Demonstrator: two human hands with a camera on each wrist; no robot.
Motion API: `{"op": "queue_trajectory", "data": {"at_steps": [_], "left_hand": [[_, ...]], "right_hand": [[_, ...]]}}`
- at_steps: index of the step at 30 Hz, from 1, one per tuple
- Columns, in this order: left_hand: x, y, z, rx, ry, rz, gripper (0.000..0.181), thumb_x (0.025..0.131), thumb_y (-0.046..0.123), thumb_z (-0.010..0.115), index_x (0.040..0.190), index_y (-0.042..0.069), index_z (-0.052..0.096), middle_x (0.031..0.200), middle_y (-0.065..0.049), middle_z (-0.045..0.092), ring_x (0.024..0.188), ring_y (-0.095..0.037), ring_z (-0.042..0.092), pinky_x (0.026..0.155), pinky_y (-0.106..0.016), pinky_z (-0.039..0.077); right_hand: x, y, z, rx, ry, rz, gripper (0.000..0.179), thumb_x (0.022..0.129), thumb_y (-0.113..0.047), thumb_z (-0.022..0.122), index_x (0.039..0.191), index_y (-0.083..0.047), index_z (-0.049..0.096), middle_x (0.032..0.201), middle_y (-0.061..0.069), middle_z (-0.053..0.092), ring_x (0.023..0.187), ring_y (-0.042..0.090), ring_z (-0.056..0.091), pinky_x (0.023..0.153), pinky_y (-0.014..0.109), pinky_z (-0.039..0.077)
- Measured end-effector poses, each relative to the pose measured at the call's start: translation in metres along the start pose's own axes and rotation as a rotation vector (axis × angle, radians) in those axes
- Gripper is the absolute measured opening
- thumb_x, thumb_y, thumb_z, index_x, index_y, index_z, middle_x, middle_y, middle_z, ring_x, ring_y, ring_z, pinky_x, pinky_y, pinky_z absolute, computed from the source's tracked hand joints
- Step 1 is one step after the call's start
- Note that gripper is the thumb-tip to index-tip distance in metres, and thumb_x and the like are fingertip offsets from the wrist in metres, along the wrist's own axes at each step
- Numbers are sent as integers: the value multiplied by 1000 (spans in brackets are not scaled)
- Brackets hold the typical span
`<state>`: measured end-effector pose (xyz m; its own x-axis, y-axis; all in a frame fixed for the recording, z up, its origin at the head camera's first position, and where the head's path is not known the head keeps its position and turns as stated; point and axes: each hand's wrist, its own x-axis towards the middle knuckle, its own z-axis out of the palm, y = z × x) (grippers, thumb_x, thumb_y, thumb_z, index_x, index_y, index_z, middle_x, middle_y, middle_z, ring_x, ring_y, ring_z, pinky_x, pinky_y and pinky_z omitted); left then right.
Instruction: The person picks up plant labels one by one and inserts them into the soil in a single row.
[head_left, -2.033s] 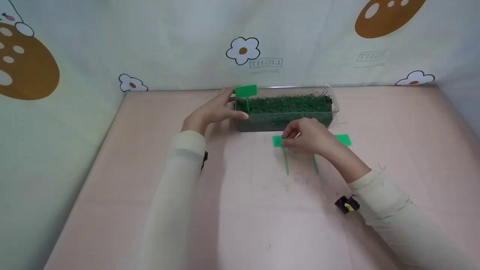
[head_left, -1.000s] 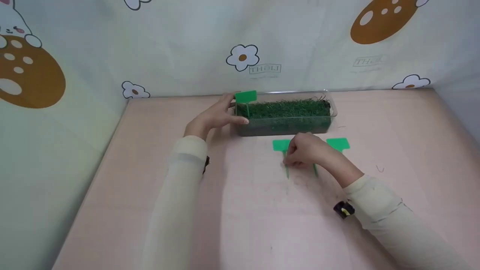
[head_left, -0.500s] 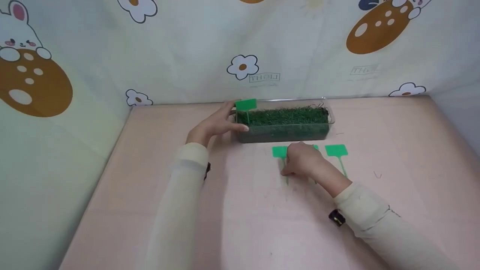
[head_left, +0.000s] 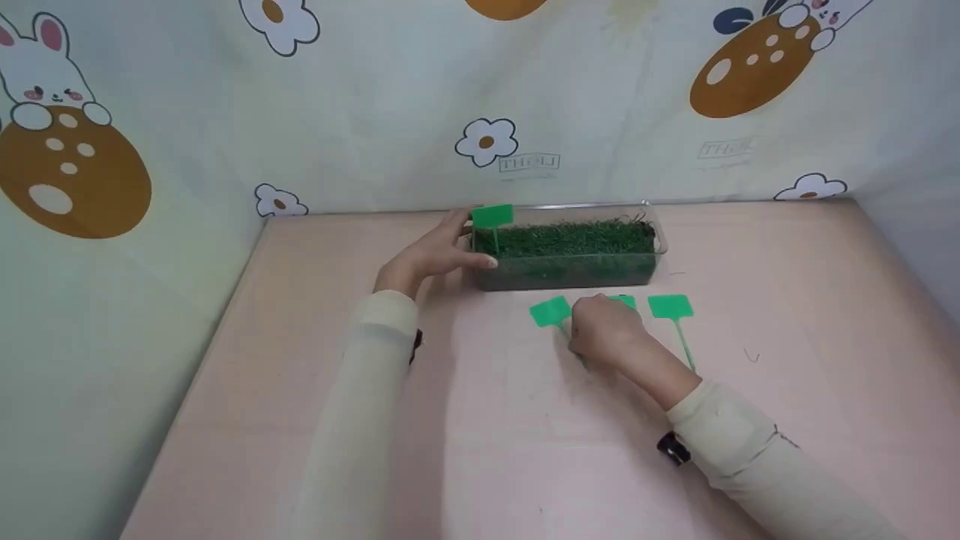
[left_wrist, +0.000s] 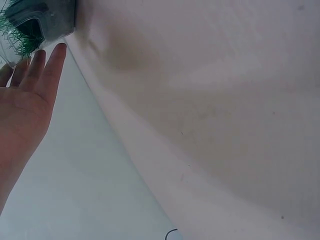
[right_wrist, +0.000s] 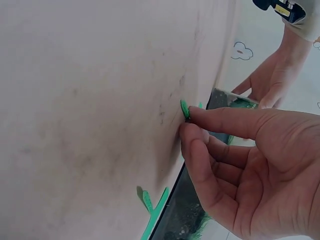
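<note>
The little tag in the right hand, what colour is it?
The tag is bright green; the head view shows it best.

The left grip (head_left: 436, 250) is splayed; the right grip (head_left: 606, 330) (the nearer one) is curled, pinching.

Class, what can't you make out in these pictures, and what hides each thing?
Head view, behind the right hand: most of the stems of the pinched green marker and the middle marker.
Head view, lost in the grass: the lower tip of the standing marker.
Head view, too faint to read fully: the boxed lettering at the right.
Left wrist view, cut off by the top and left edges: most of the clear container.
</note>
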<state>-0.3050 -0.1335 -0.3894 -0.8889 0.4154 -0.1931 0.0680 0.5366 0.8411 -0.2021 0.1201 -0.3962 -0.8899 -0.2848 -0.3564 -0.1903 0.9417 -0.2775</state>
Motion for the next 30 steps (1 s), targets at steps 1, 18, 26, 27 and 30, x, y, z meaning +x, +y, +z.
{"op": "queue_trajectory", "data": {"at_steps": [1,18,26,27,30], "left_hand": [[0,0,0,-1,0,-2,102,82,28,83,158,37,16,167,-1,9,155,-27,20,126,-52,16],[-2,-4,0,15,22,0,98,81,30,84,157,32,22,166,1,15,154,-27,24,126,-53,16],[-1,-2,0,34,24,5,101,81,32,83,158,34,18,167,0,12,154,-27,23,126,-53,17],[-1,-1,0,31,23,5,101,81,31,83,158,34,18,167,0,12,154,-27,23,126,-53,17],[-1,-1,0,21,18,12,102,81,30,83,158,35,16,167,-1,9,154,-28,22,126,-53,17]], "right_hand": [[0,0,1,12,-3,6,41,90,-7,60,52,-15,49,46,-6,34,44,12,34,45,25,31],[-6,-5,12,-139,188,-46,21,94,-11,64,75,-5,69,65,9,63,54,17,51,46,32,43],[-6,-11,14,-271,258,-68,8,92,-4,65,87,-1,70,75,16,68,59,21,60,50,37,53],[-5,-11,13,-267,253,-69,9,92,-5,65,86,-1,70,75,16,68,59,21,62,50,38,53],[-3,-8,11,-255,237,-77,10,91,-5,64,82,-2,69,73,15,67,59,22,62,49,38,52]]}}
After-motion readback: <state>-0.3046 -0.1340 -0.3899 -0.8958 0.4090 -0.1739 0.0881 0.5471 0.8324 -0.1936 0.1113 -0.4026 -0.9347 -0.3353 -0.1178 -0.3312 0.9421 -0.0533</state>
